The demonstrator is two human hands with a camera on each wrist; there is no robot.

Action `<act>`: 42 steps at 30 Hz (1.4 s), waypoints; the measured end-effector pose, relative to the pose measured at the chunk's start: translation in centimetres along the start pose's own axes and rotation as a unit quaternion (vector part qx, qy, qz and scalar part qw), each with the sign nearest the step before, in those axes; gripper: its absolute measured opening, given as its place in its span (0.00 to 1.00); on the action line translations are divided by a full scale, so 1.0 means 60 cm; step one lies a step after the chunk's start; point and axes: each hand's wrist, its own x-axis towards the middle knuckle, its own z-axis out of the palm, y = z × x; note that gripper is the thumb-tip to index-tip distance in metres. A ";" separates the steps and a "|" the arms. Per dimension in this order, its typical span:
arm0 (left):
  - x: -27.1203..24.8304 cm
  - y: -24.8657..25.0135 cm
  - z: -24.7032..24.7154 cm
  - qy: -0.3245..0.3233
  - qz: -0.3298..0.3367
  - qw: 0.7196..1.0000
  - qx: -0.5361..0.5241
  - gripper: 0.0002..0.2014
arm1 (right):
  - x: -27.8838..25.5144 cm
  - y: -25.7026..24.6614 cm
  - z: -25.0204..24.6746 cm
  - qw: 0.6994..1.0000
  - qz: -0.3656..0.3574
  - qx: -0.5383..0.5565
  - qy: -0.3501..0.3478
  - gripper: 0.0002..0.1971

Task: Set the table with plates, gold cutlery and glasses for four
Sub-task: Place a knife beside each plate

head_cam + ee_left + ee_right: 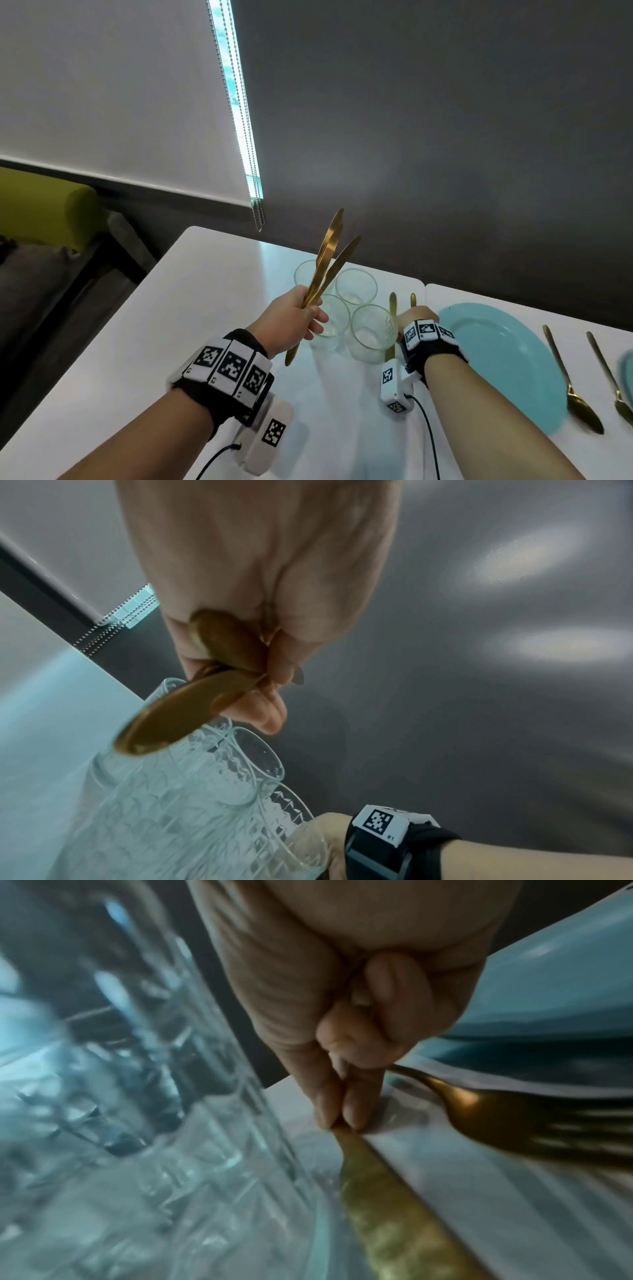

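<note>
My left hand [301,318] grips a bundle of gold knives [329,250] by the handles, blades up, above a cluster of several clear cut glasses [356,286]. The left wrist view shows the knife handles [164,718] sticking out of that fist [260,588] over the glasses [205,791]. My right hand [416,317] is low on the white table [171,325], between the nearest glass [373,337] and a blue plate [496,359]. Its fingertips [352,1110] pinch a flat gold cutlery piece [387,1218] lying on the table. A gold fork [507,1118] lies beside it, its handle running under the hand.
Right of the blue plate lie a gold spoon [568,387] and another gold piece [613,387]. A second blue plate [627,370] shows at the right edge. A dark wall backs the table. A green sofa [44,209] and blind chain [257,212] are on the left.
</note>
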 end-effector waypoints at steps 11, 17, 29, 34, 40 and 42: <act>0.034 0.008 0.010 -0.003 -0.011 1.000 -0.010 0.06 | 0.040 0.005 -0.015 0.979 0.090 0.180 0.014 0.18; 0.038 0.014 0.021 -0.015 -0.015 1.000 -0.016 0.07 | 0.055 0.021 -0.001 0.961 0.118 0.250 0.000 0.17; 0.014 0.016 0.031 -0.010 -0.019 1.000 -0.010 0.05 | 0.030 0.027 -0.017 0.970 0.138 0.199 0.032 0.17; -0.009 0.015 0.030 -0.004 -0.016 1.000 -0.014 0.05 | 0.007 0.041 -0.045 0.976 0.112 0.175 0.062 0.14; -0.047 0.015 0.024 -0.019 -0.001 1.000 -0.004 0.06 | -0.049 0.058 -0.036 0.997 0.046 0.060 0.034 0.14; -0.059 0.013 0.019 -0.018 0.008 1.000 -0.008 0.06 | -0.071 0.063 -0.039 0.993 0.033 0.103 0.052 0.15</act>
